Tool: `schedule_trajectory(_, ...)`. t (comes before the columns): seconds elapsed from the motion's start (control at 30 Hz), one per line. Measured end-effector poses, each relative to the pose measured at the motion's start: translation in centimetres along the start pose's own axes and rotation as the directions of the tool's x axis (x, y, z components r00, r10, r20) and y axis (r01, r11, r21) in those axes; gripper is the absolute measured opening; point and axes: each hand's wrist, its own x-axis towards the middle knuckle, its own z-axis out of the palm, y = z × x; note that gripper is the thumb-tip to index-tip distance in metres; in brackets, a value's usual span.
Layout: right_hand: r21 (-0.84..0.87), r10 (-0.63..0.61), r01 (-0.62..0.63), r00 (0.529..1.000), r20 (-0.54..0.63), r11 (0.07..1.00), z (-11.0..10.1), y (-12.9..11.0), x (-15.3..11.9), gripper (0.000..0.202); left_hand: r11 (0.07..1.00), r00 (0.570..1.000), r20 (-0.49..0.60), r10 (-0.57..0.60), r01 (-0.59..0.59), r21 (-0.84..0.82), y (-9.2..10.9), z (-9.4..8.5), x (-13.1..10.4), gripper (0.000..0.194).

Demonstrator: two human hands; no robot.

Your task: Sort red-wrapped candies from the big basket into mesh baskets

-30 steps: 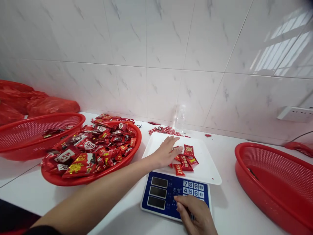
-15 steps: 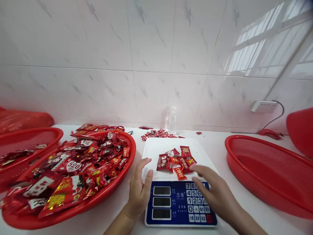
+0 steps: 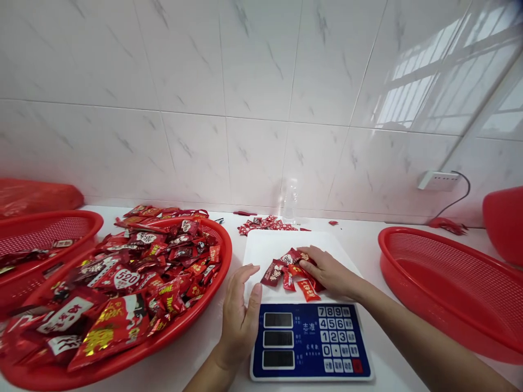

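On the scale's white pan lies a small pile of red packets, partly hidden by the right hand, which rests on them, thumb apart from its fingers. The left hand, spread and holding nothing, is at the pan's near-left side. That handful is on the pan; many more fill the red basket to the left. The scale shows no readable figures. Another basket stands to the right; patterned pieces lie behind on the counter.
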Motion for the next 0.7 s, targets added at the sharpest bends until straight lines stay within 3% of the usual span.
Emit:
schedule_trajectory(0.17,-0.047,-0.100,0.104,0.990,0.096,0.993,-0.2,-1.5,-0.2,0.070,1.000,1.000,-0.005,0.002,-0.002,-0.007,0.0,-0.2,-0.1,0.026)
schedule_trajectory(0.3,-0.129,-0.282,0.305,0.944,0.173,0.943,0.2,-3.6,0.4,0.067,1.000,1.000,-0.005,0.014,-0.014,0.011,0.0,-0.2,0.0,0.026)
schedule_trajectory(0.43,-0.147,-0.391,0.430,0.890,0.234,0.891,0.7,-5.0,1.1,0.059,1.000,1.000,-0.012,0.001,0.000,0.014,0.0,-0.3,0.2,0.024)
schedule_trajectory(0.57,-0.159,-0.411,0.455,0.878,0.246,0.876,0.3,-5.0,0.6,0.042,1.000,1.000,0.003,-0.013,0.013,0.013,0.0,-0.3,0.3,0.024)
schedule_trajectory(0.7,-0.100,-0.363,0.386,0.912,0.188,0.917,-1.4,-3.9,-0.9,0.029,1.000,0.999,0.016,-0.028,0.028,0.001,0.1,-0.3,0.2,0.024)
